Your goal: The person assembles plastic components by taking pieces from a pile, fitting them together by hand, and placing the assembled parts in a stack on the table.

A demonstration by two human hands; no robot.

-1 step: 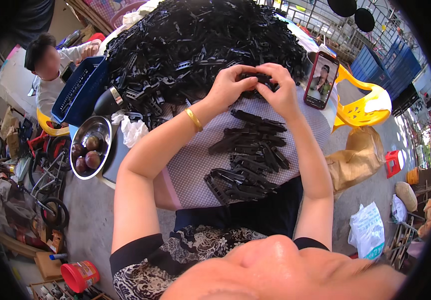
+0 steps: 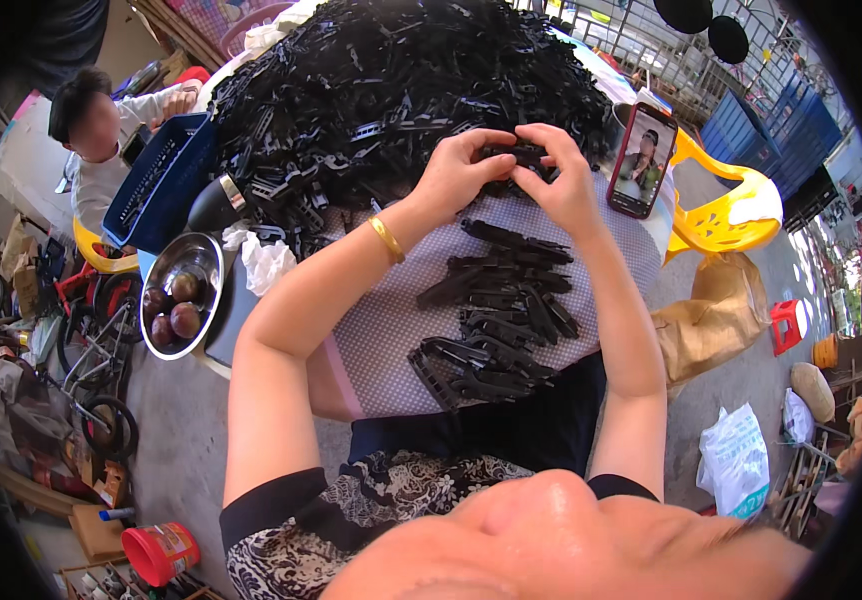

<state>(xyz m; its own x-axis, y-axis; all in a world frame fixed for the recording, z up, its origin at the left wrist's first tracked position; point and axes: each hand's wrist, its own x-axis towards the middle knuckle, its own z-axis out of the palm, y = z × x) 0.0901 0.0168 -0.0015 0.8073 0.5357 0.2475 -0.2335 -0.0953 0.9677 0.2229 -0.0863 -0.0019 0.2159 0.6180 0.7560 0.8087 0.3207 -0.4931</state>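
Both hands meet over the near edge of a big heap of black plastic pieces (image 2: pixel 391 90) on the table. Between their fingertips is a small, dark, narrow black plastic piece (image 2: pixel 523 154), largely covered by the fingers. My left hand (image 2: pixel 459 175), with a gold bangle on its wrist, pinches the piece from the left. My right hand (image 2: pixel 563 185) grips it from the right, thumb and fingers curled round its end. Below the hands, on the dotted tablecloth (image 2: pixel 391 330), lies a smaller pile of long black pieces (image 2: pixel 496 315), roughly stacked between my forearms.
A phone (image 2: pixel 643 160) stands upright at the right. To the left are a blue basket (image 2: pixel 161 180), a black cylindrical object (image 2: pixel 213 207), a metal bowl (image 2: pixel 151 335) of dark round fruit and crumpled tissue (image 2: pixel 267 262). Another person sits far left. A yellow chair (image 2: pixel 721 200) stands right.
My right fingertips have shifted very slightly, parting a little from the left ones above the black piece. All else looks the same.
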